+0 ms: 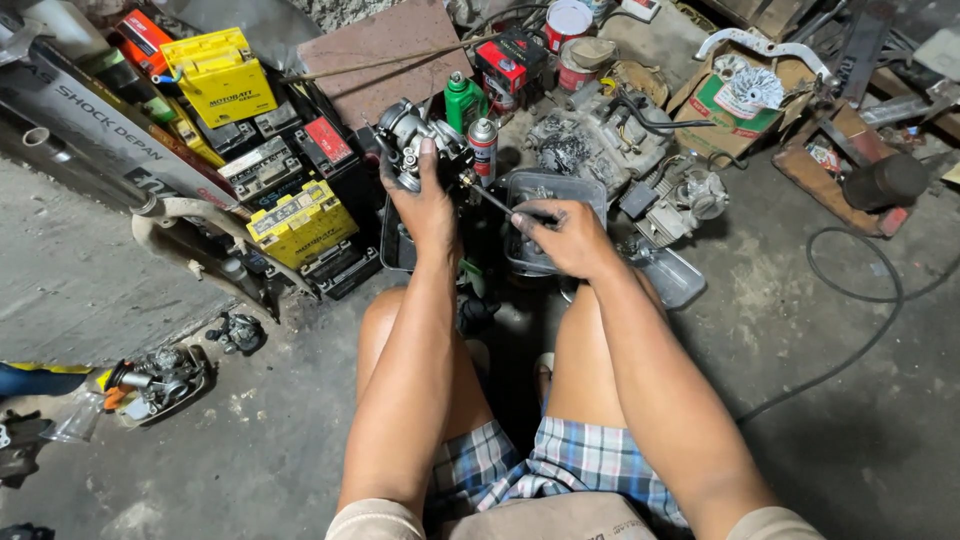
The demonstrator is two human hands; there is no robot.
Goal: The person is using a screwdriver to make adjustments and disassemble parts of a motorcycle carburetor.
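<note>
Plaid shorts (pixel 560 465) and two bare knees fill the bottom of the view, with both forearms reaching forward over them. Ahead, the left hand (pixel 425 205) wraps around a metal carburetor (pixel 415 135), fingers closed on its underside and the thumb lying up along its body, holding it clear of the floor. Right of it, the right hand (pixel 560 238) is curled around the handle of a screwdriver (pixel 497 199); the thin shaft runs up and left until its tip meets the carburetor's side.

Under the right hand sits a dark metal tray (pixel 590 185) — what it holds is too murky to tell. Just behind the carburetor stand a green bottle (pixel 463 100) and a spray can (pixel 483 145), both upright, side by side. Farther right lies an engine block (pixel 600 135) on the dusty concrete floor (pixel 800 330). To the left, yellow batteries (pixel 300 222) are piled among black ones. A black cable (pixel 870 300) loops across the floor at the right — well apart from both hands.
</note>
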